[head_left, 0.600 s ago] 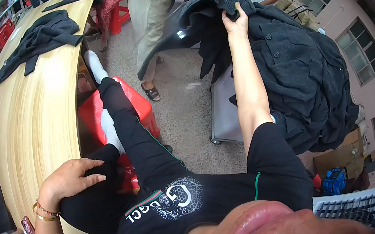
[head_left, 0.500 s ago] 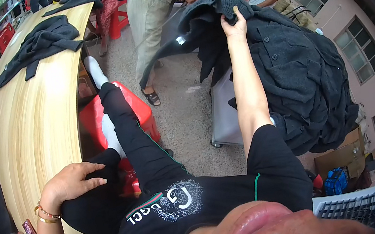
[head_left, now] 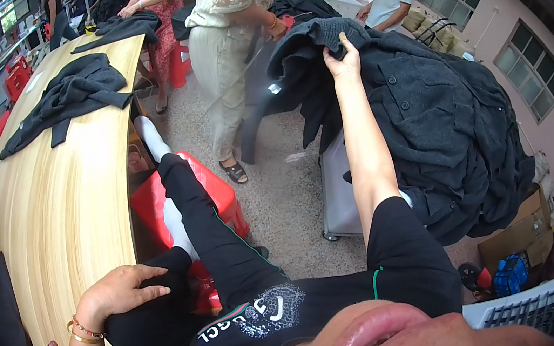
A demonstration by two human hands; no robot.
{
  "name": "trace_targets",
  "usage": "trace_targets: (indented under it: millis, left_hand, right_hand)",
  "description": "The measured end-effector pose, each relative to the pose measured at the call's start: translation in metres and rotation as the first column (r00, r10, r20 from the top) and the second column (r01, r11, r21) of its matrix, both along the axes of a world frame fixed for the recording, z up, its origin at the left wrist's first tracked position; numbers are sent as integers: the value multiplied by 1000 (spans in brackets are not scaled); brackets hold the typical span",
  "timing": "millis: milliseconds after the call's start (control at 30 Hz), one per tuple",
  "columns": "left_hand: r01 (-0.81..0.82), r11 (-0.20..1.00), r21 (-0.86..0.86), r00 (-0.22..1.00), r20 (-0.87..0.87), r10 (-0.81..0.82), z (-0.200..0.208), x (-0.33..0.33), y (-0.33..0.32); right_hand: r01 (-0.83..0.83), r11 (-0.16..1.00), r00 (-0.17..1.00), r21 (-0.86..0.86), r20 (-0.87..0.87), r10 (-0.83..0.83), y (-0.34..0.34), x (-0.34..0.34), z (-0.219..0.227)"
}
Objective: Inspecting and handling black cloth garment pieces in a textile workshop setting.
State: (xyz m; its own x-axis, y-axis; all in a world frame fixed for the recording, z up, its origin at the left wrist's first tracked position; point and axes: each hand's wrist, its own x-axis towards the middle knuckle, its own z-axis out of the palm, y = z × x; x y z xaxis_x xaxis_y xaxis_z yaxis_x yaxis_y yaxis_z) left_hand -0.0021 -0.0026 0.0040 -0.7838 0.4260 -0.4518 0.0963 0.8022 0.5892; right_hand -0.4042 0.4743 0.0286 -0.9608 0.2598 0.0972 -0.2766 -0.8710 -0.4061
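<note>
My right arm reaches out over a heap of dark grey coats (head_left: 443, 121) on the right. My right hand (head_left: 343, 62) pinches the ribbed edge of a dark grey garment (head_left: 307, 41) at the far side of the heap. Part of that garment hangs down to the left, blurred, with a small white tag (head_left: 274, 89) on it. My left hand (head_left: 127, 289) rests on my bent knee, fingers stretched out and holding nothing. Another dark grey garment (head_left: 71, 95) lies on the wooden table (head_left: 71, 223) to my left.
A red plastic stool (head_left: 211, 182) stands under my outstretched leg. A person in light trousers (head_left: 224, 74) stands ahead, and a person in a pale shirt (head_left: 391, 1) is beyond the heap. The coats lie on a wheeled cart (head_left: 338, 193). A cardboard box (head_left: 519, 231) sits at the lower right.
The view has shifted so the scene sits slightly lower. The garment's hanging part has swung down and to the right. My right hand keeps its hold; my left hand stays on the knee.
</note>
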Motion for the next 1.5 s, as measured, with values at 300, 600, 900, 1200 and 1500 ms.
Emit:
trace_targets:
  millis: [300,600,900,1200,1500]
  left_hand:
    - [-40,999,19,999,24,39,2,1,-1]
    - [0,1000,19,1000,12,0,-5,-3,-7]
    - [-27,1000,1,999,34,27,-1,-4,-6]
    - [-43,999,-5,998,51,43,2,-1,-5]
    - [-12,999,36,995,102,8,3,-7,-2]
  right_hand:
    - [-5,1000,1000,-18,11,5,-1,-4,1]
    - [-12,1000,999,10,-44,13,16,-8,2]
    - [-5,1000,999,28,-42,6,39,-5,12]
    - [66,998,996,-23,-56,-67,33,8,12]
    - [-140,988,967,69,-204,151,0,28,3]
